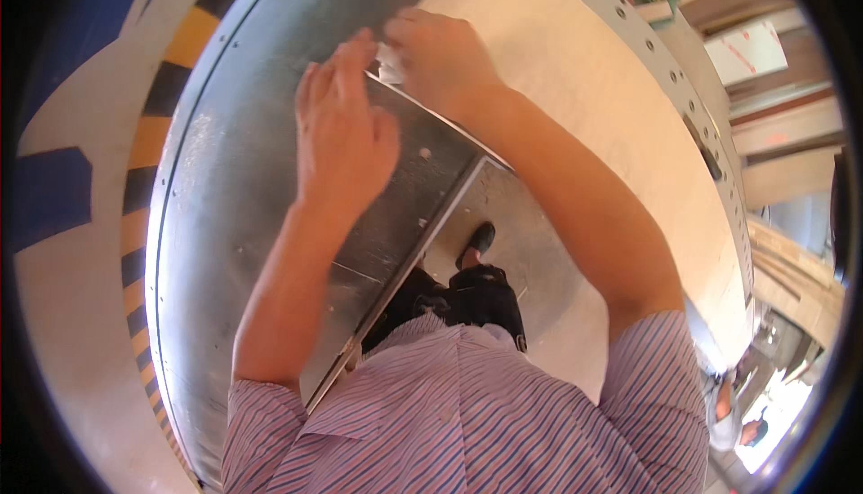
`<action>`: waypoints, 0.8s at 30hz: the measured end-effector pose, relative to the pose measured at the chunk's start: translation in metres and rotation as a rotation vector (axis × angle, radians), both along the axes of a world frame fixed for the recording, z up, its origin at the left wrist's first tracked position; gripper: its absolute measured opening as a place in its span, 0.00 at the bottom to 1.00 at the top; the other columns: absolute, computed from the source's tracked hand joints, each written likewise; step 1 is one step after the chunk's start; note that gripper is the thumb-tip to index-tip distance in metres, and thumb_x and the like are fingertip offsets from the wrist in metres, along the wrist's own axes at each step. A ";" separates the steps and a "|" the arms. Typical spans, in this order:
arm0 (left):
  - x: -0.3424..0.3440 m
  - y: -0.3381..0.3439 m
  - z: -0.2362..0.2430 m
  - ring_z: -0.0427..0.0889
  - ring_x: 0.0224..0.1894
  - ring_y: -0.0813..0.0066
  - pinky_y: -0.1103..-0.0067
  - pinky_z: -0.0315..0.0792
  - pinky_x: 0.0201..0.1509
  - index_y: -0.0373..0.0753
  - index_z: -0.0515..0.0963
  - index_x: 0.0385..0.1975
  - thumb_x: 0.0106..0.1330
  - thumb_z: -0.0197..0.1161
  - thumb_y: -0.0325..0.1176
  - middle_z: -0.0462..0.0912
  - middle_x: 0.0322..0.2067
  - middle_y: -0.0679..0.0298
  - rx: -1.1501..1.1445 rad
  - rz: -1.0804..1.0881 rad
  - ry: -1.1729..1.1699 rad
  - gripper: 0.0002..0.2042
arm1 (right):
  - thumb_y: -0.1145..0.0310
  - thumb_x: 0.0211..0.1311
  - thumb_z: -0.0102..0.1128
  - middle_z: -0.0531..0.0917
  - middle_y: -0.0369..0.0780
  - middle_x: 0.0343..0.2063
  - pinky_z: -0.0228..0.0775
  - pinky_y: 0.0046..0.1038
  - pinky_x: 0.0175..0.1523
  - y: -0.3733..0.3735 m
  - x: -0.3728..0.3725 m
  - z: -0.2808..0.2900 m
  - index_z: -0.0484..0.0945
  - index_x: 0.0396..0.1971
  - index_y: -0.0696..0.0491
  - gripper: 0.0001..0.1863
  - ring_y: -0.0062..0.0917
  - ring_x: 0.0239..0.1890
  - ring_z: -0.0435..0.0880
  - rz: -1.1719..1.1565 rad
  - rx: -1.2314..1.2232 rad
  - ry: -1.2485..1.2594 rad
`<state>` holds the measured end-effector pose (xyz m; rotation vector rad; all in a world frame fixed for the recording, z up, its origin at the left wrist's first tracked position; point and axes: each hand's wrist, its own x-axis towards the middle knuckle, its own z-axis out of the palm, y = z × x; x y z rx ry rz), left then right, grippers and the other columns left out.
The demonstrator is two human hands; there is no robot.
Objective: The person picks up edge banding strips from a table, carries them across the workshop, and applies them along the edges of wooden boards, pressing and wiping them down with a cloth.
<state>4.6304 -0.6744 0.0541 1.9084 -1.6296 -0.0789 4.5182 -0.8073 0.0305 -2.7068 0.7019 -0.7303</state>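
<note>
My left hand (346, 130) is over the dark metal table (270, 179), its fingers stretched forward and slightly apart, with nothing visible in it. My right hand (445, 58) is just to its right, slightly blurred, its fingers curled at the edge of a large pale panel (593, 98). A small whitish piece (388, 64) shows between the two hands, beside the right fingers. It is too small and blurred to name, and the right palm hides part of it. The panel's near-left edge runs beneath my right wrist.
Yellow-and-black striped marking (148, 143) borders the machine table on the left. A metal beam with holes (670, 71) runs along the panel's far right. Stacked boards (791, 278) stand beyond it. Another person (724, 413) is at the lower right. My foot (481, 240) shows below.
</note>
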 end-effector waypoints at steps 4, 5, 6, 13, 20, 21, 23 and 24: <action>0.001 0.014 -0.004 0.69 0.59 0.59 0.62 0.49 0.70 0.36 0.61 0.61 0.56 0.53 0.23 0.79 0.48 0.58 0.146 0.016 -0.202 0.28 | 0.73 0.48 0.62 0.74 0.39 0.23 0.71 0.34 0.32 0.042 -0.147 0.029 0.74 0.23 0.53 0.05 0.35 0.27 0.78 -0.019 0.513 0.051; -0.002 0.008 -0.002 0.69 0.59 0.59 0.62 0.49 0.70 0.36 0.61 0.61 0.56 0.53 0.23 0.79 0.48 0.58 0.133 0.003 -0.202 0.28 | 0.73 0.51 0.62 0.74 0.39 0.22 0.71 0.34 0.31 0.049 -0.181 0.026 0.74 0.23 0.53 0.05 0.35 0.25 0.77 -0.100 0.668 0.035; -0.006 0.005 0.002 0.69 0.59 0.61 0.62 0.49 0.70 0.36 0.62 0.60 0.56 0.53 0.23 0.79 0.48 0.58 0.119 -0.031 -0.155 0.28 | 0.73 0.51 0.62 0.74 0.39 0.22 0.71 0.34 0.31 0.052 -0.184 0.019 0.74 0.23 0.53 0.05 0.35 0.25 0.77 -0.119 0.664 0.030; -0.022 -0.017 -0.009 0.70 0.58 0.64 0.61 0.50 0.70 0.36 0.66 0.58 0.57 0.54 0.24 0.77 0.50 0.58 0.112 -0.165 -0.383 0.24 | 0.69 0.47 0.63 0.79 0.41 0.30 0.72 0.39 0.41 0.030 -0.053 0.005 0.78 0.29 0.50 0.07 0.39 0.37 0.79 -0.163 0.145 0.113; -0.032 -0.013 -0.003 0.73 0.54 0.60 0.64 0.54 0.70 0.33 0.68 0.55 0.57 0.55 0.24 0.77 0.48 0.54 0.180 -0.098 -0.461 0.22 | 0.84 0.42 0.59 0.78 0.38 0.25 0.75 0.32 0.33 0.113 -0.334 0.012 0.78 0.24 0.53 0.09 0.33 0.31 0.80 -0.785 0.294 0.050; -0.040 -0.016 -0.003 0.73 0.54 0.60 0.64 0.54 0.70 0.33 0.68 0.55 0.57 0.55 0.24 0.77 0.48 0.54 0.169 -0.120 -0.470 0.22 | 0.84 0.42 0.59 0.78 0.38 0.25 0.75 0.32 0.33 0.118 -0.345 0.011 0.78 0.24 0.53 0.09 0.33 0.31 0.80 -0.808 0.292 0.039; -0.049 -0.018 -0.004 0.73 0.54 0.56 0.63 0.55 0.70 0.33 0.68 0.55 0.57 0.54 0.23 0.76 0.49 0.51 0.185 -0.130 -0.495 0.23 | 0.82 0.44 0.58 0.77 0.39 0.23 0.74 0.33 0.32 0.125 -0.360 0.008 0.75 0.20 0.55 0.05 0.32 0.28 0.79 -1.016 0.219 -0.046; -0.053 -0.022 -0.007 0.73 0.54 0.56 0.63 0.55 0.70 0.33 0.68 0.55 0.57 0.54 0.23 0.76 0.49 0.51 0.171 -0.173 -0.495 0.23 | 0.79 0.45 0.59 0.77 0.39 0.22 0.74 0.31 0.30 0.115 -0.339 0.000 0.75 0.19 0.55 0.03 0.31 0.26 0.80 -0.971 0.324 0.003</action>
